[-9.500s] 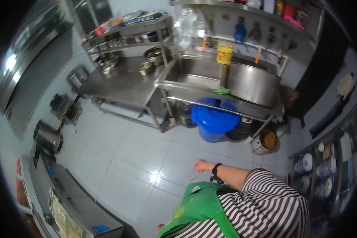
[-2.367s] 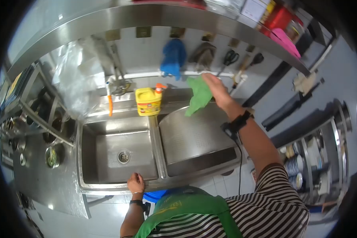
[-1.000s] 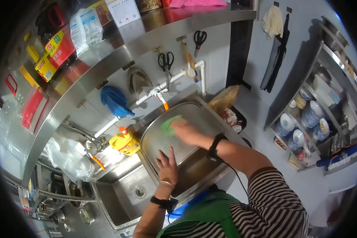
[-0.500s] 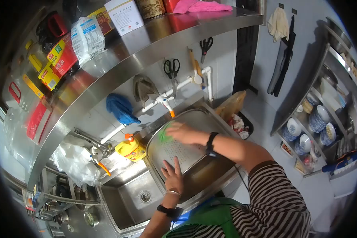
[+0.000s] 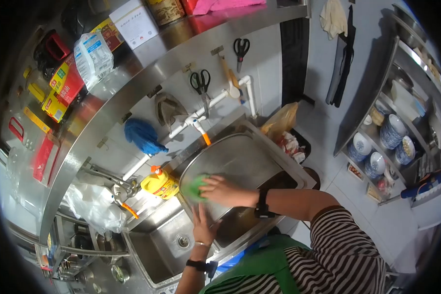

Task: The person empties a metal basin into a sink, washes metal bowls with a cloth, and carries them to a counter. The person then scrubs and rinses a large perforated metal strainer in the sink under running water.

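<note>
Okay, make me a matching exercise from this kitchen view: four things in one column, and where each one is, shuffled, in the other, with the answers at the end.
Things
1. Green cloth
2. Yellow bottle
3. White box
4. Patterned bowls

Places
A. On the shelf above the sink
B. In the rack at the right of the picture
C. Under the right hand
D. Standing at the back of the sink

Right pairs: 1-C, 2-D, 3-A, 4-B
</note>
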